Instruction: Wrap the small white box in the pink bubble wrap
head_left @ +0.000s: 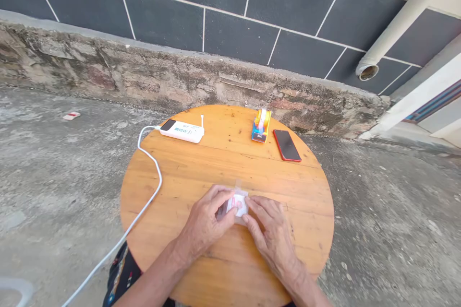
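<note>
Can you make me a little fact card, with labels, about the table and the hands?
Table: round, wooden
Left hand: holding the small white-and-pink packet
Right hand: touching the packet's right edge
Tape dispenser: yellow and blue, left of the phone
Phone: red edges, dark screen
White device: small antenna, white cable at its left end

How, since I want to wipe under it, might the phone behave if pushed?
The phone would probably slide rather than roll, since it lies flat on the table. Its slab shape suggests a stiff body, and its smooth screen may feel slippery.
</note>
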Action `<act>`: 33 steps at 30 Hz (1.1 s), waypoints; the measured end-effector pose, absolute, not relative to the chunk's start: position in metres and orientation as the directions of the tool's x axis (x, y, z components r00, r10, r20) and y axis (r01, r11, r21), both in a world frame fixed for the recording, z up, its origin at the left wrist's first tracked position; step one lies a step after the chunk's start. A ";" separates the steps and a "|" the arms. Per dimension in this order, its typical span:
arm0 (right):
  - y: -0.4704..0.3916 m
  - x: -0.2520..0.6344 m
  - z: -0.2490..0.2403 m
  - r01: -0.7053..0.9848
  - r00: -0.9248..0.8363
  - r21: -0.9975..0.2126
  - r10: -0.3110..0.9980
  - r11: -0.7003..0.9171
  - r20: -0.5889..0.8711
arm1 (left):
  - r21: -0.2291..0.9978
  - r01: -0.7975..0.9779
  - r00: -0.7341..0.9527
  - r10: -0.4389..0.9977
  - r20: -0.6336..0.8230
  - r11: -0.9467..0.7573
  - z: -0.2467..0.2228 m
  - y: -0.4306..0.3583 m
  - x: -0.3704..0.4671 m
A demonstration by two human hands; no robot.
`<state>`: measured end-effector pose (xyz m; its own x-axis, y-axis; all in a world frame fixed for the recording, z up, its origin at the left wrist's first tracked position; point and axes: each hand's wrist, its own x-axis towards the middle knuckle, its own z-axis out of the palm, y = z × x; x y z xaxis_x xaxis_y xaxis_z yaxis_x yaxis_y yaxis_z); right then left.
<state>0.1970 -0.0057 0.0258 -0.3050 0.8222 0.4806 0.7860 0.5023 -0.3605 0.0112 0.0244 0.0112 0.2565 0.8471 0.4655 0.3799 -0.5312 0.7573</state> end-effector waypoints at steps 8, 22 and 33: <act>0.023 0.218 0.033 0.530 -0.061 -0.828 0.982 0.183 0.178 | 0.736 0.422 0.216 0.847 0.485 -0.529 0.010 0.023 0.014; 0.088 0.209 0.047 0.744 -0.332 -0.656 0.921 0.124 -0.203 | 0.646 0.535 0.196 0.824 0.532 -0.545 0.007 0.024 0.011; 0.074 0.202 0.053 0.722 -0.335 -0.674 0.932 0.158 -0.141 | 0.667 0.549 0.185 0.852 0.490 -0.503 0.003 0.023 0.011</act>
<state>0.2022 0.0744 0.0527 -0.3350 0.9316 -0.1412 0.7220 0.1576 -0.6737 0.0113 0.0234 0.0025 0.1849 0.8517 0.4903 0.5494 -0.5032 0.6670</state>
